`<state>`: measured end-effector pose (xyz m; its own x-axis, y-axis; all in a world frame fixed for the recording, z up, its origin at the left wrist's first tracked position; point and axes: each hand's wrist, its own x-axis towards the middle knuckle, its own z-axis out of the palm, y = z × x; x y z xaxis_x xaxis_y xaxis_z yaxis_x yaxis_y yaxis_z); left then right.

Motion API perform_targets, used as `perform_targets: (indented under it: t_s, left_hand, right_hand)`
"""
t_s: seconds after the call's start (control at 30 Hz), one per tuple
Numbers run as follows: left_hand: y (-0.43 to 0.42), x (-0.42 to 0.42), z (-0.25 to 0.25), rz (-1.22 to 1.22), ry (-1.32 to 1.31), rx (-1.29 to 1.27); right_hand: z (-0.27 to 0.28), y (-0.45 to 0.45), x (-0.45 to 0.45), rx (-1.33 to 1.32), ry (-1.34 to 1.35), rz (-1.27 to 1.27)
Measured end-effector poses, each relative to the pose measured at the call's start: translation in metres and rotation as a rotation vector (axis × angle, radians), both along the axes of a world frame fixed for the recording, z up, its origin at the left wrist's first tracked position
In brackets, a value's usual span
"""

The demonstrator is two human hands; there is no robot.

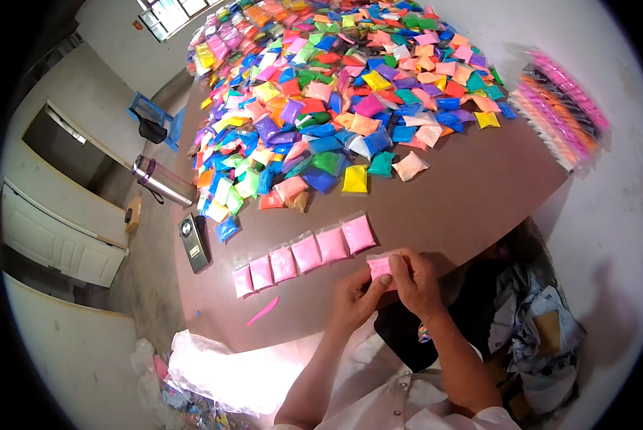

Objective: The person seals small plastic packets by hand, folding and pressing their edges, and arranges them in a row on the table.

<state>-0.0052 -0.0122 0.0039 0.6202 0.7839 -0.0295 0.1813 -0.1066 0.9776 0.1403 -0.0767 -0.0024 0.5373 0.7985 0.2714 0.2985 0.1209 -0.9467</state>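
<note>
A small clear packet with pink filling [382, 267] is held between both hands above the table's near edge. My left hand [356, 295] is closed on its lower left side, thumb on the front. My right hand [413, 279] pinches its upper right side. Just left of the hands, several pink packets [307, 254] lie side by side in a slanting row. Below the row's left end lies a small pink plastic knife or spatula [263, 311], touched by neither hand.
A large heap of colourful packets [321, 129] covers the far table. A steel flask [162, 180] and a dark phone-like device [194, 242] stand at the left edge. Bundled bright packs [561, 107] are at the far right. Plastic bags [207, 365] and crumpled wrapping [540, 337] lie below the table.
</note>
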Motion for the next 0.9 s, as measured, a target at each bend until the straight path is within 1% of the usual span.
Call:
perform_targets:
  t_s: [0.13,0.2,0.33,0.4,0.43,0.5,0.53,0.57,0.63,0.67,0.73,0.77,0.83,0.87,0.9]
  left_hand:
    - [-0.002,0.004,0.007,-0.004,-0.02,-0.025]
    - [-0.003,0.005,0.01,-0.031,0.03,-0.031]
    - [-0.002,0.004,-0.006,-0.076,0.113,0.018]
    - [-0.006,0.006,-0.017,-0.022,-0.112,-0.125]
    - [-0.005,0.006,-0.022,-0.034,-0.118,-0.137]
    - [0.001,0.0,-0.027,-0.044,-0.029,-0.099]
    - [0.001,0.003,-0.024,-0.058,-0.115,-0.105]
    - [0.0,0.005,-0.016,-0.067,-0.12,-0.112]
    - [-0.001,0.004,0.0,-0.075,-0.031,-0.063]
    - [0.0,0.005,0.0,-0.067,-0.028,-0.056]
    - [-0.001,0.005,-0.001,-0.02,0.012,0.033]
    - [0.0,0.005,-0.002,0.002,0.024,0.049]
    - [0.0,0.006,-0.005,0.008,0.026,0.06]
    - [0.001,0.007,0.004,0.003,0.013,0.042]
    - [0.002,0.007,-0.002,0.013,0.016,0.052]
  right_hand:
    - [-0.006,0.0,0.002,0.007,0.049,0.025]
    - [-0.01,-0.001,0.002,0.017,0.068,0.012]
    - [0.001,0.0,0.0,0.034,0.127,-0.057]
    - [-0.007,0.002,-0.001,0.022,0.092,-0.062]
    - [-0.009,0.001,0.0,0.011,0.059,-0.063]
    - [-0.001,-0.003,0.001,-0.015,0.077,-0.044]
    - [0.002,-0.004,0.002,-0.028,0.104,-0.011]
    - [0.002,-0.005,0.003,-0.035,0.099,-0.02]
    - [0.002,-0.003,0.002,-0.017,0.069,-0.028]
    - [0.001,-0.002,0.001,-0.01,0.072,-0.02]
    - [-0.005,-0.001,-0.002,0.057,0.054,-0.094]
    - [-0.006,0.0,-0.003,0.073,0.067,-0.072]
    - [-0.004,-0.004,0.0,0.002,0.05,-0.041]
    - [-0.003,-0.003,0.001,-0.007,0.025,-0.03]
    - [-0.004,-0.002,0.002,0.003,0.027,-0.02]
